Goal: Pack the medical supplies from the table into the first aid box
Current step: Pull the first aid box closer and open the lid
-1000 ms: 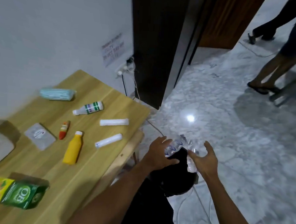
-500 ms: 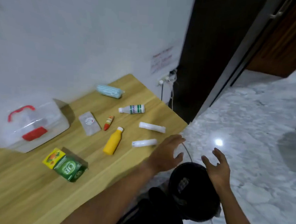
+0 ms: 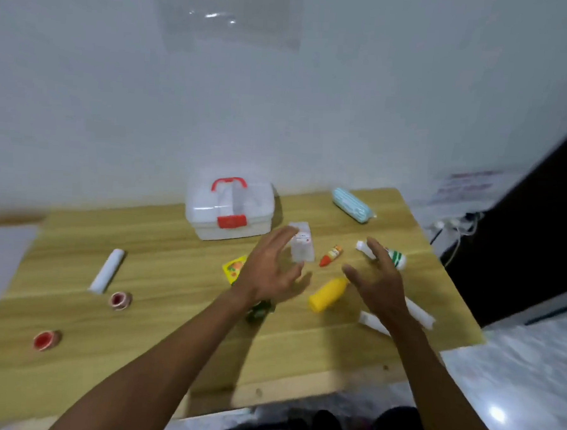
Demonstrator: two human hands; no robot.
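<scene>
Pale wall backs a wooden table (image 3: 161,274) that carries everything in the job. Farthest left lie two red tape rolls (image 3: 46,340), one nearer the front edge and one higher up, then a white roll (image 3: 107,270) lying at a slant. Behind the middle sits the first aid box (image 3: 229,208), clear plastic, red handle and red latch, lid down as far as I can judge.

Next comes the left hand (image 3: 270,273), fingers spread wide and holding nothing, hovering over a yellow and green carton (image 3: 234,267) that it mostly covers. Just past its fingertips lies a small clear packet (image 3: 302,247), then an orange tube (image 3: 331,255) and a yellow bottle (image 3: 328,294) between the two hands. The right hand (image 3: 379,285) is likewise open and empty, above a white bottle with green stripes (image 3: 392,258) and two white tubes (image 3: 373,322). A teal pouch (image 3: 350,205) rests near the back right.

Nothing looks packed yet. The sensible start is to release the latch and lift the lid with one hand steadying the base, since the light box may slide.

Motion blur softens every label, and the arms hide much of the carton and tubes.
</scene>
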